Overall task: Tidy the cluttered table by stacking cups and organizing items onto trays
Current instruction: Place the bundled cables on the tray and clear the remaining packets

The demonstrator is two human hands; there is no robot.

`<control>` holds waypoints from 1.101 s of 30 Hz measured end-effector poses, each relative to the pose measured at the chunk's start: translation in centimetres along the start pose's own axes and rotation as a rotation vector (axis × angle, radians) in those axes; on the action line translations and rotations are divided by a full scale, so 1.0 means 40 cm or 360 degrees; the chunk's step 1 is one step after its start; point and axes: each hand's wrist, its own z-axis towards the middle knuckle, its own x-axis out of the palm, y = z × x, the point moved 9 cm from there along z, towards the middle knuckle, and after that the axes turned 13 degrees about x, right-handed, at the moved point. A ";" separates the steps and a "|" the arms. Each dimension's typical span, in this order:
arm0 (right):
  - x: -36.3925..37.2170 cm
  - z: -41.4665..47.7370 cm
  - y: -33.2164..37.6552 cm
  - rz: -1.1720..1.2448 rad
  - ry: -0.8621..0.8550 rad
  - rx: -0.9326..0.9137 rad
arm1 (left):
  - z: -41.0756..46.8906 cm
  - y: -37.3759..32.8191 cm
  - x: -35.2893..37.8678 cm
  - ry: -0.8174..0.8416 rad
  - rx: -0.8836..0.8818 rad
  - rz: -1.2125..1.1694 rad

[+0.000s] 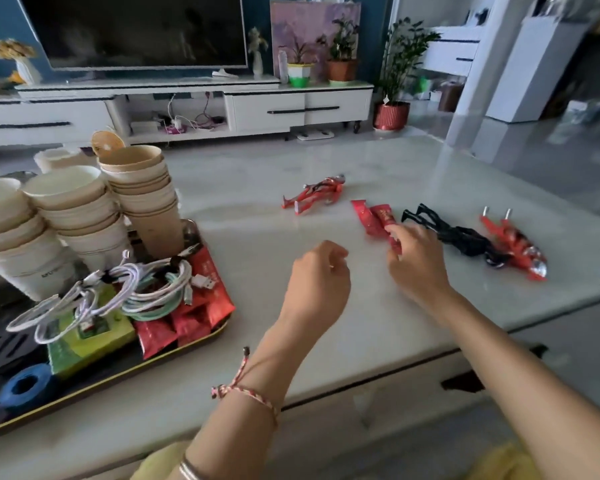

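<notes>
Centre right, the right hand (418, 261) rests bent fingers (400, 233) on the near end of two red foil sachets (373, 218) on the marble table (257, 209) (grip unclear); left hand (317, 282) hovers loosely curled, empty

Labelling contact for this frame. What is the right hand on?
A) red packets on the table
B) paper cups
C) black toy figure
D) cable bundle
A: the right hand pinches the end of the red packets lying on the table. The black toy figure lies just to its right, untouched. The cable bundle and paper cups are far off to the left.
</notes>
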 end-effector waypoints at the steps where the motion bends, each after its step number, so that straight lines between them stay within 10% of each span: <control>1: 0.011 0.009 -0.017 -0.0109 0.0027 0.0000 | 0.010 0.003 0.021 0.0033 -0.0006 0.0004; 9: 0.052 0.057 -0.065 -0.0303 -0.0035 0.0070 | 0.003 0.042 0.064 0.0204 0.0085 0.0138; 17: -0.094 0.004 0.020 0.0769 -0.0178 0.0085 | -0.021 0.053 -0.036 0.0063 -0.0019 -0.0051; 20: -0.115 -0.087 0.147 0.1226 0.0179 -0.0076 | -0.049 0.046 -0.118 -0.0168 -0.0061 -0.0251; 26: -0.089 -0.233 0.369 0.1601 0.0812 -0.0307 | -0.091 -0.100 -0.252 -0.0226 0.0677 0.1154; 33: -0.025 -0.366 0.610 0.1396 0.1213 -0.0616 | -0.215 0.031 -0.498 -0.0083 0.0221 0.1357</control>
